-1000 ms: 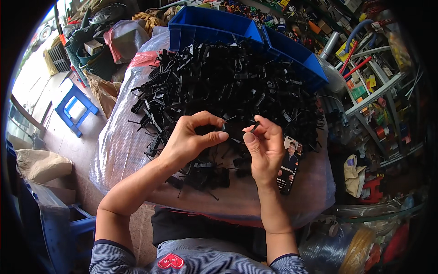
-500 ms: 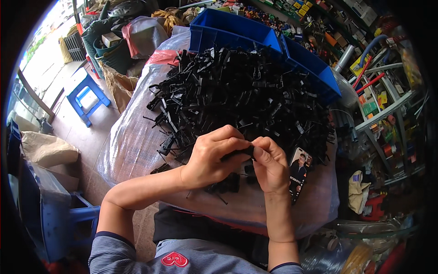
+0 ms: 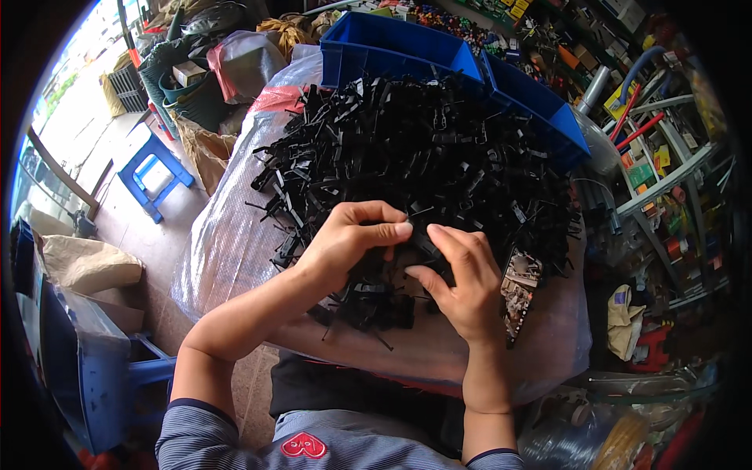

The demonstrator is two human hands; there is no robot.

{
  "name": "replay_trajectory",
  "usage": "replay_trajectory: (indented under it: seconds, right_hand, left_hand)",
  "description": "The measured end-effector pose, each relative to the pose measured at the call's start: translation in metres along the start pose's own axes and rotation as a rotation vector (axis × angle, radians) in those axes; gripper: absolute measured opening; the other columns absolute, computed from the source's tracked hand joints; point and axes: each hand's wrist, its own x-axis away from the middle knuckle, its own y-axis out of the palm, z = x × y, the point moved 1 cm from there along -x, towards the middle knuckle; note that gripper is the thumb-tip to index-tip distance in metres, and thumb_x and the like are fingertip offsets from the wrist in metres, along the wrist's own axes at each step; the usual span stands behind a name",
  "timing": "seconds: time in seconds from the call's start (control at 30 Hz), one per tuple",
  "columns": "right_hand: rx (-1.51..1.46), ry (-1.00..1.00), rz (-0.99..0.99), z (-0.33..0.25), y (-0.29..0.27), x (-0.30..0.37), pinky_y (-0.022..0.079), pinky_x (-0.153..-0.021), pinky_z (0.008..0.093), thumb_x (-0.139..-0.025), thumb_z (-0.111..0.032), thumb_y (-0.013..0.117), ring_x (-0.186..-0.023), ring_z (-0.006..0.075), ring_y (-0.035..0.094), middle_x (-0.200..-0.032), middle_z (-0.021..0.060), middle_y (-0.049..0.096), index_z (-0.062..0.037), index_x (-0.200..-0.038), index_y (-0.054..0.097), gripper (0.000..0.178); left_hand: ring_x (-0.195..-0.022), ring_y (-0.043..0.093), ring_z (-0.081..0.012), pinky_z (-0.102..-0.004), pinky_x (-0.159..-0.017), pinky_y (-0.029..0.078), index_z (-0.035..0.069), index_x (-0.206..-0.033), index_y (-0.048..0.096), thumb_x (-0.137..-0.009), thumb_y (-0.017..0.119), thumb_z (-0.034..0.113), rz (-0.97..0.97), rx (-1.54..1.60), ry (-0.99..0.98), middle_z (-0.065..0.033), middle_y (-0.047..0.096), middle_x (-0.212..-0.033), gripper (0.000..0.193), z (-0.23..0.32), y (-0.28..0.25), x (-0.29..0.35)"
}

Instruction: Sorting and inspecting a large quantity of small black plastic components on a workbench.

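A large heap of small black plastic parts (image 3: pixel 392 149), some with thin protruding stems, covers the sheeted work surface. My left hand (image 3: pixel 333 243) is over the heap's near side, thumb and forefinger pinched together. What sits in that pinch is too small and dark to make out. Close by on the right, my right hand (image 3: pixel 470 286) has its thumb and fingers spread apart. Dark parts show in the gap between the two hands, and I cannot tell whether the right fingertips touch one. A few more black parts (image 3: pixel 376 305) lie below my hands.
Two blue bins (image 3: pixel 399 63) stand along the heap's far edge. A phone (image 3: pixel 517 298) with a lit screen lies right of my right hand. Clear plastic sheeting (image 3: pixel 219 251) drapes the surface. A blue stool (image 3: pixel 153 172) stands on the floor at left; crowded metal shelving (image 3: pixel 666 188) is at right.
My hands, previously together around a small black part, have drawn apart. The right fingers have opened, while the left thumb and forefinger now pinch. The phone's screen picture differs.
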Motion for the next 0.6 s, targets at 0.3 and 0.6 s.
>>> replay_trajectory:
  seconds: [0.3,0.6]
  right_hand:
    - [0.131,0.039,0.059,-0.006,0.023,0.009,0.049,-0.064,0.0349,-0.075,0.003,0.063,-0.076,0.0282,0.058,-0.093,0.0148,0.055,0.0017,-0.114,0.052,0.041]
    - [0.168,0.028,0.148,0.003,0.031,0.007,0.048,-0.059,0.0342,-0.077,0.003,0.059,-0.068,0.0274,0.057,-0.083,0.0128,0.055,0.0028,-0.112,0.050,0.036]
  left_hand:
    - [-0.069,0.054,-0.0069,-0.0211,-0.063,0.044,-0.001,-0.088,0.062,-0.081,0.067,0.013,0.022,-0.298,0.096,-0.0012,0.058,-0.075,0.016,-0.009,0.011,0.012]
    - [-0.076,0.053,-0.0069,-0.0214,-0.067,0.045,0.000,-0.093,0.059,-0.082,0.066,0.014,0.082,-0.407,0.292,-0.0006,0.057,-0.081,0.019,-0.011,0.014,0.005]
